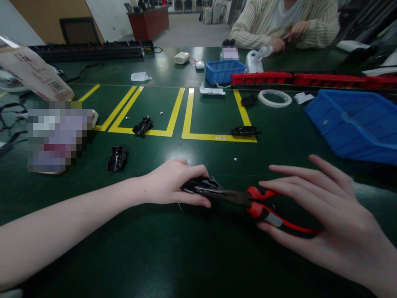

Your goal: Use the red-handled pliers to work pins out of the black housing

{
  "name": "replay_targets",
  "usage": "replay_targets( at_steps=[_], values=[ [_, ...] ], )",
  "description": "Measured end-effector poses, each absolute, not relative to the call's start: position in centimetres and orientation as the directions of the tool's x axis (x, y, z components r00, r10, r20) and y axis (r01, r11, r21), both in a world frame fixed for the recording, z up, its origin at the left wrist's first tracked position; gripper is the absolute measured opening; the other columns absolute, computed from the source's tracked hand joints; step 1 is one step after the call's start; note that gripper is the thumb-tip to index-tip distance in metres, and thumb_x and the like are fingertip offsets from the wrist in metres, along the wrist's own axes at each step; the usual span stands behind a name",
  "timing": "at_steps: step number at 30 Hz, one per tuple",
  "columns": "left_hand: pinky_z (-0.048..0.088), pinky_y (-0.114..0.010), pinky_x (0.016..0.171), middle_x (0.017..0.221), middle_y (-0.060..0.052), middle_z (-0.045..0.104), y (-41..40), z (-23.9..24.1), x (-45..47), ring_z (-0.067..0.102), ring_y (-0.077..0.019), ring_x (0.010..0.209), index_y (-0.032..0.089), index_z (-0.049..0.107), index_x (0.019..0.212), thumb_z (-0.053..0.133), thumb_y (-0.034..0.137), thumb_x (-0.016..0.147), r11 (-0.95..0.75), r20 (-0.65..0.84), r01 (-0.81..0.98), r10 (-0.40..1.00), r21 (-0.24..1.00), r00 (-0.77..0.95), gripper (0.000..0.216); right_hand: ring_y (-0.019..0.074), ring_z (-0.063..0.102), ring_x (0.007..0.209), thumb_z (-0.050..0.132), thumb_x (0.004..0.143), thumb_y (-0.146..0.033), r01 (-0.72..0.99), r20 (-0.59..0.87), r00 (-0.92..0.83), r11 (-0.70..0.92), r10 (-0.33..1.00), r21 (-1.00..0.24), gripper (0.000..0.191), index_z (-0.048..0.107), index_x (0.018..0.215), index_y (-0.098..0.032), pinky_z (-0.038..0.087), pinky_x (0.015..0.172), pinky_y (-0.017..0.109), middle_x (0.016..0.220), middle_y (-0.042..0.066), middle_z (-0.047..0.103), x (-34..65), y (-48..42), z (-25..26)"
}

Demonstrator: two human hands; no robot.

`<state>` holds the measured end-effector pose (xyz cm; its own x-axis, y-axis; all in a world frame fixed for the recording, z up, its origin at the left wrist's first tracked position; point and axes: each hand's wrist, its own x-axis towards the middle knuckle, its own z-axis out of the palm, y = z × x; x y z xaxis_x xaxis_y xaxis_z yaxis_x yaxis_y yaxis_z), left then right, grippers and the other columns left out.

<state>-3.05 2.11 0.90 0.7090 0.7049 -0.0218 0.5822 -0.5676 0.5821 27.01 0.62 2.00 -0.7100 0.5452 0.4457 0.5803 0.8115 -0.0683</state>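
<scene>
Between the thumb and fingers of my left hand [175, 182] is a small black plastic part [198, 185], held just over the green table. Long-nose pliers [238, 198] with red and black handles reach in from the right, their jaws against that part; whether they grip it I cannot tell. My right hand [335, 215] is around the plier handles, thumb below and some fingers stretched out above. Similar black parts lie beyond: one [117, 158] left of my left hand, another [143, 126] on the yellow tape, a third [246, 131] farther right.
A blue bin [356, 124] stands at the right, and a smaller blue basket [225, 71] farther back. Near it are a tape roll [275, 98] and a long red strip [263, 78]. A blurred-out phone-like object [58, 138] lies left. Across the table sits a person [285, 25].
</scene>
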Motion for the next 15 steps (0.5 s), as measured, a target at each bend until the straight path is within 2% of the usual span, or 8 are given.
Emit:
replay_targets(
  at_steps=[3, 7, 15],
  values=[
    [0.034, -0.025, 0.063, 0.081, 0.000, 0.065, 2.1, 1.0, -3.0, 0.053, -0.0148, 0.067, 0.019, 0.060, 0.102, 0.059, 0.062, 0.086, -0.575, -0.015, 0.577, 0.701, 0.581, 0.713, 0.046, 0.0334, 0.065, 0.109, 0.064, 0.080, -0.044, 0.606, 0.457, -0.684, 0.792, 0.569, -0.079, 0.037, 0.058, 0.114, -0.029, 0.033, 0.112, 0.058, 0.103, 0.005, 0.072, 27.2, 0.6, 2.2],
    [0.035, -0.024, 0.064, 0.080, 0.001, 0.065, 2.1, 0.9, -3.0, 0.053, -0.0142, 0.065, 0.019, 0.060, 0.101, 0.059, 0.062, 0.085, -0.577, -0.005, 0.572, 0.701, 0.583, 0.713, 0.046, 0.0351, 0.064, 0.109, 0.065, 0.078, -0.048, 0.593, 0.449, -0.703, 0.803, 0.551, -0.057, 0.043, 0.058, 0.115, -0.027, 0.032, 0.111, 0.060, 0.103, 0.006, 0.072, 27.3, 0.6, 2.2],
    [0.034, -0.024, 0.062, 0.078, 0.001, 0.063, 2.2, 0.7, -3.0, 0.053, -0.0150, 0.067, 0.019, 0.059, 0.099, 0.061, 0.062, 0.084, -0.568, -0.003, 0.588, 0.718, 0.576, 0.696, 0.045, 0.0332, 0.064, 0.109, 0.066, 0.077, -0.047, 0.613, 0.439, -0.683, 0.785, 0.584, -0.091, 0.043, 0.057, 0.113, -0.025, 0.031, 0.111, 0.058, 0.103, 0.007, 0.072, 26.6, 0.3, 1.2]
  ],
)
